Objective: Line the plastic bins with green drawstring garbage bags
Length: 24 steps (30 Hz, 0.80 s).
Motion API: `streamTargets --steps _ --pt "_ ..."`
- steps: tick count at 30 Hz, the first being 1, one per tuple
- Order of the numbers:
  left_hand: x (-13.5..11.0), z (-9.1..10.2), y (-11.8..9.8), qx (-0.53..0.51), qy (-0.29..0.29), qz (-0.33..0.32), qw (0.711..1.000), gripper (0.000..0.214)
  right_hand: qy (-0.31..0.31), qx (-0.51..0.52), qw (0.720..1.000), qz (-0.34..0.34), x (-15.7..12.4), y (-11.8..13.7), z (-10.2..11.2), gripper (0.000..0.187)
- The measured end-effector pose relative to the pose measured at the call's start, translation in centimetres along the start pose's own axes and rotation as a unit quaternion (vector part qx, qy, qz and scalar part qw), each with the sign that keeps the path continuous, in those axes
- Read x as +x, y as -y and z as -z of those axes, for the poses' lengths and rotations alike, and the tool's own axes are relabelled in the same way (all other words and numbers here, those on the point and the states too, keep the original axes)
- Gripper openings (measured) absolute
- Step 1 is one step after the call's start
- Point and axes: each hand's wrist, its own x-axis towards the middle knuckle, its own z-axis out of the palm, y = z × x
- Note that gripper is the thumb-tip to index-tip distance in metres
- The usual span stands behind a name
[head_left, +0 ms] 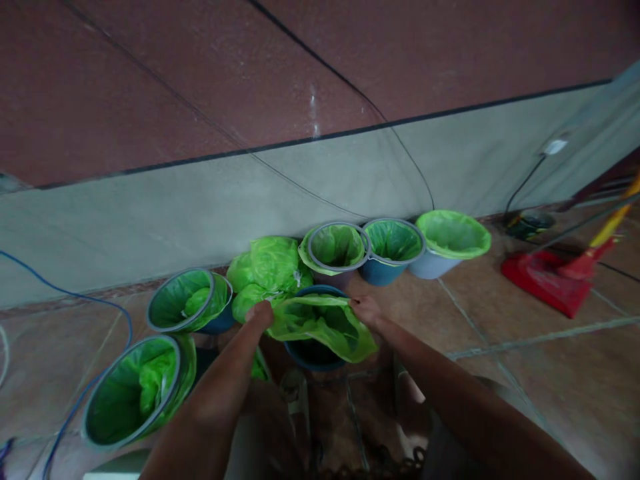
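Observation:
A green plastic bag (325, 320) is stretched wide between my hands, its mouth facing up. My left hand (260, 312) grips the bag's rim on the left, and my right hand (366, 311) grips the rim on the right. Below the bag stands a dark blue bucket (313, 357), partly covered by it. Behind my left hand lie several filled green bags (273, 263) in a heap. How far the bag reaches into the bucket is hidden.
Along the wall stand a lined grey-rimmed bucket (367, 241), a blue bucket (383, 272) and a pale bucket (435, 265). Two lined buckets, one nearer (175, 393), stand left beside a blue cable (131, 327). A red dustpan (550, 280) lies right.

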Motion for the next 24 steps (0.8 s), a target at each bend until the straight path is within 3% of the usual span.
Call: streamTargets --steps 7,11,14,16,19,24 --pt "-0.8 0.1 0.5 0.044 -0.003 -0.031 0.999 0.029 -0.035 -0.009 0.999 -0.024 1.3 0.7 -1.8 0.033" --pt "-1.2 -0.7 -1.5 0.026 -0.048 -0.066 0.996 0.054 -0.053 -0.034 0.996 -0.064 1.9 1.7 -3.1 0.038" --pt "-1.4 -1.3 -3.8 -0.004 -0.110 -0.141 0.984 0.063 -0.060 -0.052 0.994 -0.076 2.1 2.2 -3.7 0.040" --pt "-1.3 -1.6 -5.3 -0.033 -0.126 -0.188 0.973 0.063 -0.064 -0.061 0.993 -0.082 2.3 2.2 -3.8 0.040" --pt "-0.8 -2.3 -6.8 -0.070 -0.113 -0.200 0.971 0.056 -0.071 -0.064 0.991 -0.090 2.4 2.2 -3.8 0.040" --pt "1.0 -3.6 -6.5 -0.160 -0.120 -0.200 0.959 0.037 -0.096 -0.059 0.990 -0.087 2.7 1.6 -3.7 0.040"
